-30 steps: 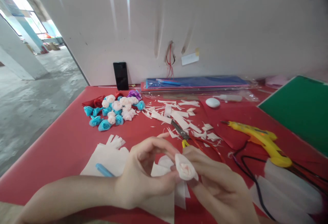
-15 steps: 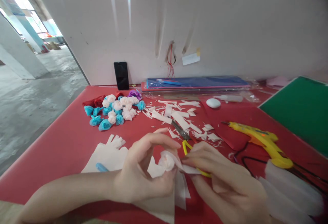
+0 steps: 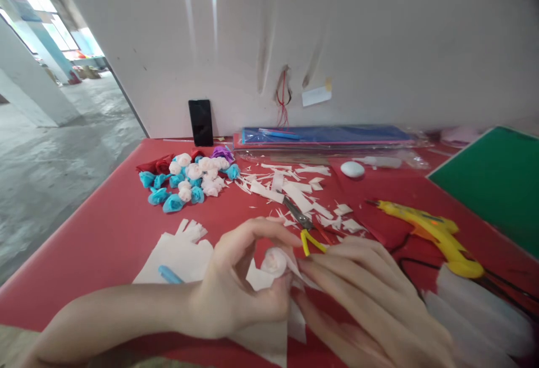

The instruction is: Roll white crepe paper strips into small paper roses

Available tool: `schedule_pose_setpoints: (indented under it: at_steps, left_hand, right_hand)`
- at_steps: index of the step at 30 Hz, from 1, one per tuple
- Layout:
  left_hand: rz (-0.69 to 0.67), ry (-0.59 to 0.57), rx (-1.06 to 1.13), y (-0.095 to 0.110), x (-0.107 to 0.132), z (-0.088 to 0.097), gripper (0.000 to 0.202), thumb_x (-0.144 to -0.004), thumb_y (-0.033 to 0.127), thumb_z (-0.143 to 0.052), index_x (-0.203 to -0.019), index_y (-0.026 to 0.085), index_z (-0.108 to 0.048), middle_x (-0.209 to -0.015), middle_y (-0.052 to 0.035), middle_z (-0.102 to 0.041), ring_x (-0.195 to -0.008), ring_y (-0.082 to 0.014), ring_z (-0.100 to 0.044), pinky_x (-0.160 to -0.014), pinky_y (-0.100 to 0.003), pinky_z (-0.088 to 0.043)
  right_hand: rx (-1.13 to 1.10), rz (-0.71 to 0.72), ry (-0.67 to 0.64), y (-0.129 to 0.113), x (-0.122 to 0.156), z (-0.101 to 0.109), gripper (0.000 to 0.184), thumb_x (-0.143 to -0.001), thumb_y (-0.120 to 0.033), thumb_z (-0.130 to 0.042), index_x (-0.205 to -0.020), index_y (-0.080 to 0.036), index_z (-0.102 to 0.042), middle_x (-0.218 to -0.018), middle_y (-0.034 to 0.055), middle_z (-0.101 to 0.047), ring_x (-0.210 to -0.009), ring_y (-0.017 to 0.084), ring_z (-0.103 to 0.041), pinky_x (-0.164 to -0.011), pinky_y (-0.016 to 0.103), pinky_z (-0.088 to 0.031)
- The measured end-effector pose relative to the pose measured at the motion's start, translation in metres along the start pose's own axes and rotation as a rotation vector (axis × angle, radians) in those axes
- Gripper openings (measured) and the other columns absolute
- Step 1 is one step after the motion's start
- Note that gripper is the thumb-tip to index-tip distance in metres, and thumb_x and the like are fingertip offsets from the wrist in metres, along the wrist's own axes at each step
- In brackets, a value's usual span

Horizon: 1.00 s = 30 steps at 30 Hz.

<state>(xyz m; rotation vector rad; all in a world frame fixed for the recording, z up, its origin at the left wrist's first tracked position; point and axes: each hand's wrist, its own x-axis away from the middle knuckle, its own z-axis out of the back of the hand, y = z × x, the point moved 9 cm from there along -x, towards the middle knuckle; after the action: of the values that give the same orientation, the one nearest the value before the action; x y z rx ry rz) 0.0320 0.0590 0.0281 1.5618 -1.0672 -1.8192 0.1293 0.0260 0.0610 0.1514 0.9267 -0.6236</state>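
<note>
A pale pink-white paper rose (image 3: 274, 262), rolled in a spiral, sits between the thumb and fingers of my left hand (image 3: 248, 278). From its right side a loose strip of the same paper runs to my right hand (image 3: 370, 295), whose fingertips press on it. Beneath both hands lie white paper sheets (image 3: 179, 253) with a blue pen (image 3: 169, 275) on them. Just beyond my right hand are scissors (image 3: 304, 221) with yellow-wrapped handles, partly covered by the hand. Finished blue, white, red and purple paper roses (image 3: 193, 174) are gathered at the back left.
White paper scraps (image 3: 298, 191) litter the middle of the red table (image 3: 105, 216). To the right lie a yellow glue gun (image 3: 433, 230) with a dark cord, a white oval object (image 3: 352, 169) and a green board (image 3: 497, 182). A phone (image 3: 201, 123) leans on the white panel.
My right hand has slid left and closer to the rose, and less of the loose strip shows. The rose has turned slightly in my left hand, its spiral facing up more.
</note>
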Motion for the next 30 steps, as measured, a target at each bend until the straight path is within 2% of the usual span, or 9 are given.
schedule_pose_setpoints:
  at_steps: [6, 10, 18, 23, 26, 30]
  left_hand:
    - [0.058, -0.046, 0.02, -0.005, 0.004, -0.004, 0.036, -0.065, -0.003, -0.05, -0.094, 0.019, -0.049, -0.075, 0.0012, -0.052, -0.065, -0.0081, -0.05, -0.069, -0.021, -0.047]
    - [0.047, -0.085, 0.004, -0.005, 0.002, -0.006, 0.037, -0.065, -0.003, -0.051, -0.095, 0.019, -0.049, -0.072, 0.0019, -0.05, -0.065, -0.0079, -0.049, -0.067, -0.021, -0.046]
    - [-0.155, -0.145, -0.17, 0.014, -0.005, -0.01, 0.031, -0.064, -0.003, -0.048, -0.089, 0.014, -0.051, -0.067, 0.0006, -0.051, -0.063, -0.0085, -0.049, -0.066, -0.022, -0.047]
    - [-0.261, -0.177, -0.305, 0.025, -0.007, -0.013, 0.027, -0.064, -0.002, -0.047, -0.087, 0.012, -0.053, -0.066, 0.0, -0.053, -0.06, -0.0083, -0.048, -0.072, -0.025, -0.049]
    - [-0.271, -0.204, -0.357, 0.025, -0.008, -0.013, 0.025, -0.066, 0.0, -0.05, -0.088, 0.013, -0.053, -0.068, -0.0004, -0.054, -0.061, -0.0085, -0.048, -0.075, -0.027, -0.049]
    - [-0.319, -0.239, -0.369, 0.028, -0.008, -0.015, 0.022, -0.067, 0.0, -0.049, -0.086, 0.01, -0.053, -0.067, -0.0008, -0.056, -0.058, -0.0072, -0.047, -0.079, -0.03, -0.048]
  right_hand:
    - [0.128, 0.07, -0.03, -0.004, 0.01, -0.003, 0.014, -0.083, -0.013, -0.05, -0.074, -0.02, -0.058, -0.056, -0.0022, -0.067, -0.054, 0.012, -0.06, -0.064, 0.031, -0.044]
    - [0.158, 0.089, -0.068, -0.006, 0.015, -0.008, 0.021, -0.085, -0.013, -0.047, -0.072, -0.021, -0.06, -0.058, -0.003, -0.068, -0.055, 0.012, -0.06, -0.066, 0.031, -0.042]
    - [0.164, 0.084, -0.085, -0.005, 0.012, -0.007, 0.023, -0.086, -0.013, -0.044, -0.075, -0.02, -0.063, -0.058, -0.0013, -0.068, -0.055, 0.012, -0.059, -0.066, 0.033, -0.042]
    - [0.119, 0.077, -0.091, -0.003, 0.011, -0.008, 0.022, -0.083, -0.009, -0.046, -0.072, -0.02, -0.061, -0.056, -0.0014, -0.067, -0.054, 0.012, -0.058, -0.065, 0.032, -0.043]
    - [0.052, 0.01, -0.063, 0.002, 0.01, -0.007, 0.018, -0.081, -0.009, -0.048, -0.074, -0.02, -0.061, -0.057, -0.0018, -0.066, -0.054, 0.012, -0.056, -0.065, 0.032, -0.044]
    - [-0.029, -0.082, 0.011, 0.007, 0.011, -0.002, 0.021, -0.079, -0.008, -0.048, -0.064, -0.02, -0.057, -0.054, -0.0016, -0.062, -0.052, 0.012, -0.052, -0.062, 0.03, -0.044]
